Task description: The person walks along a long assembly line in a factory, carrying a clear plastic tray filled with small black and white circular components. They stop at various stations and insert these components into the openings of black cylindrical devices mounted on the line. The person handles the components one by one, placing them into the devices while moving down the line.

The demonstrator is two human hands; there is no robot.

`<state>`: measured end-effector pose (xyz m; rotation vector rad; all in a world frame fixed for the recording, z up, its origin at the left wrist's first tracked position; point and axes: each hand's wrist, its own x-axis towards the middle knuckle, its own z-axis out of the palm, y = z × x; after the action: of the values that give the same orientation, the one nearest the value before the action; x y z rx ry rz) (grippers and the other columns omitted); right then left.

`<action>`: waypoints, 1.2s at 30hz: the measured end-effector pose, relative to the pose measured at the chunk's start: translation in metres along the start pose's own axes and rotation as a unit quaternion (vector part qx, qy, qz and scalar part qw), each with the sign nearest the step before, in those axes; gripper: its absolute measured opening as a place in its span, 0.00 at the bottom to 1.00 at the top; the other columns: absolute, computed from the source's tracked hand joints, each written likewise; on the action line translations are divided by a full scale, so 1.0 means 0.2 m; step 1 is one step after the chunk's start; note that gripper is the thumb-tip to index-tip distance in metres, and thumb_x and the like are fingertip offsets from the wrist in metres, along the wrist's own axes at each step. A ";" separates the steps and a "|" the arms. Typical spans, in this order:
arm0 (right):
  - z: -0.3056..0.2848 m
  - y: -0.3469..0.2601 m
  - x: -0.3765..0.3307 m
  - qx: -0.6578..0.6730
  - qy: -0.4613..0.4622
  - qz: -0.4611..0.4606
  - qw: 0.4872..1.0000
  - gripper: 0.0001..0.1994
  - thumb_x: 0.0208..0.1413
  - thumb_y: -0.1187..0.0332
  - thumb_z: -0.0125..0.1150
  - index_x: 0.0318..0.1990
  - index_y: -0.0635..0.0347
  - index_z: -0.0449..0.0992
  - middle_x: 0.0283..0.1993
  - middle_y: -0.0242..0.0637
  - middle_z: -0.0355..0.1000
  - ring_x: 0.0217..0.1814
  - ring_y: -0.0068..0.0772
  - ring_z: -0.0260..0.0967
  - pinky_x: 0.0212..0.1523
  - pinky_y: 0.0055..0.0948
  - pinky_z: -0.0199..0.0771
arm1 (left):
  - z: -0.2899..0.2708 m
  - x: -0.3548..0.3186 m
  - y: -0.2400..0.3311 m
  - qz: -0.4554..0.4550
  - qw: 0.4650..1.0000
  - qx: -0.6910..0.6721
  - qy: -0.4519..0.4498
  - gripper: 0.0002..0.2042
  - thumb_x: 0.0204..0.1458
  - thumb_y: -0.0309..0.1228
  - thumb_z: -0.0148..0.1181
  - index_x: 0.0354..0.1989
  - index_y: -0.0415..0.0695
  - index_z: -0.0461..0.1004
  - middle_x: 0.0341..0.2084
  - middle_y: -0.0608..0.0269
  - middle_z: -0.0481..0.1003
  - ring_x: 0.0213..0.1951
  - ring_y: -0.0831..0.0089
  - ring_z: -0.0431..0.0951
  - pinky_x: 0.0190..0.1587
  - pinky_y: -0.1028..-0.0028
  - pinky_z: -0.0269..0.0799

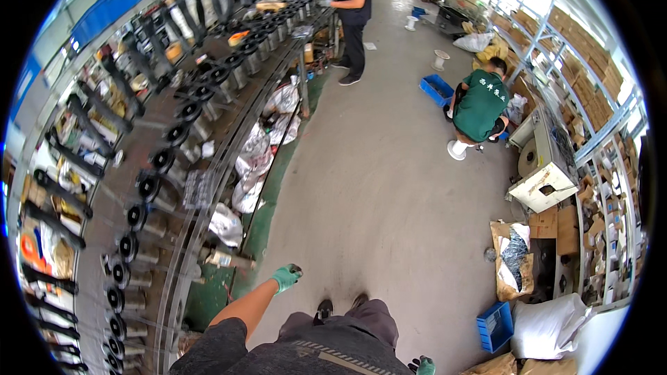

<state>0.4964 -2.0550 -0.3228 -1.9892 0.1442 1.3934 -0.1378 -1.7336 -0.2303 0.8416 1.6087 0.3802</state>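
Dark shirt fabric (319, 355) of the wearer fills the lower edge, with two dark shoes (324, 308) on the grey floor (347, 194) beyond it. Left of the body, the left hand (286, 278), in a green glove with dark fingertips, reaches out above the floor; its fingers look curled, but I cannot tell whether they pinch anything. The right hand (424, 366), also green-gloved, is cut off by the lower edge, so its grip cannot be told either.

Nearest the left hand is a small carton (221, 259), low beside the long bench's (114, 191) aisle-side edge. Nearest the right hand is a blue bin (495, 328), on the floor just beside a bulging white sack (551, 326).

Metal cylinders with black flanges (164, 160) stand in a row along the bench's aisle-side edge; black curved bars (66, 198) line its opposite edge. Pale plastic bags (254, 154) are heaped under the aisle-side edge.

Farther up the aisle, a co-worker in a green shirt (481, 105) crouches near a blue crate (436, 89), and a person in dark clothes (355, 28) stands at the bench's aisle-side edge.
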 end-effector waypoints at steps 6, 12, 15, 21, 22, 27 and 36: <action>0.57 -0.28 0.25 -0.008 -0.039 0.048 0.998 0.14 0.68 0.62 0.57 0.58 0.50 0.70 0.49 0.46 0.76 0.42 0.56 0.79 0.34 0.52 0.83 | -0.11 0.74 0.50 -0.014 0.999 0.032 -0.001 0.16 0.63 0.37 0.60 0.56 0.45 0.75 0.40 0.63 0.80 0.38 0.72 0.80 0.38 0.68 0.76; 1.17 -1.21 0.70 -0.028 -0.099 0.136 0.985 0.13 0.68 0.65 0.53 0.56 0.54 0.70 0.47 0.49 0.76 0.37 0.54 0.78 0.29 0.53 0.80 | -0.26 1.01 0.63 -0.195 0.980 0.024 0.035 0.16 0.65 0.40 0.59 0.54 0.44 0.75 0.41 0.57 0.81 0.41 0.64 0.81 0.41 0.61 0.77; 1.37 -1.96 0.96 -0.027 -0.080 0.120 0.989 0.12 0.67 0.66 0.51 0.55 0.56 0.70 0.46 0.50 0.76 0.34 0.54 0.78 0.26 0.53 0.79 | -0.23 1.05 0.86 -0.278 0.956 -0.074 0.058 0.17 0.65 0.42 0.57 0.56 0.45 0.75 0.44 0.57 0.82 0.45 0.60 0.81 0.45 0.58 0.77; 2.16 -3.63 1.52 -0.093 -0.068 -0.167 0.979 0.10 0.67 0.68 0.50 0.52 0.57 0.71 0.45 0.51 0.77 0.34 0.57 0.79 0.29 0.53 0.80 | -0.17 1.74 1.43 -0.317 0.941 -0.104 0.048 0.15 0.65 0.41 0.57 0.53 0.46 0.76 0.41 0.59 0.81 0.40 0.62 0.81 0.42 0.59 0.77; 2.29 -3.81 1.54 -0.092 -0.067 -0.169 0.979 0.09 0.67 0.68 0.50 0.51 0.57 0.71 0.45 0.51 0.77 0.34 0.57 0.78 0.28 0.53 0.80 | -0.18 1.90 1.53 -0.321 0.940 -0.106 0.051 0.14 0.65 0.40 0.56 0.53 0.47 0.76 0.40 0.59 0.81 0.40 0.62 0.81 0.41 0.59 0.78; 2.76 -4.42 1.70 -0.086 -0.086 -0.067 0.990 0.09 0.67 0.70 0.52 0.52 0.58 0.71 0.44 0.52 0.77 0.34 0.59 0.78 0.28 0.56 0.79 | -0.32 2.85 2.31 -0.271 0.957 -0.080 0.074 0.12 0.65 0.40 0.56 0.50 0.48 0.77 0.38 0.60 0.81 0.36 0.64 0.81 0.38 0.59 0.78; 3.31 -4.78 2.46 -0.763 -0.188 -0.373 0.494 0.15 0.67 0.63 0.49 0.50 0.57 0.80 0.47 0.42 0.82 0.48 0.43 0.81 0.48 0.45 0.82 | -0.83 4.29 4.51 0.019 0.997 -0.055 0.043 0.12 0.64 0.36 0.59 0.51 0.45 0.76 0.39 0.64 0.81 0.38 0.70 0.81 0.36 0.67 0.76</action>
<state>0.6196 -0.8017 -0.4164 -2.0418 -2.6588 1.1684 -0.0339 -0.4826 -0.2058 0.7830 1.6379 0.5336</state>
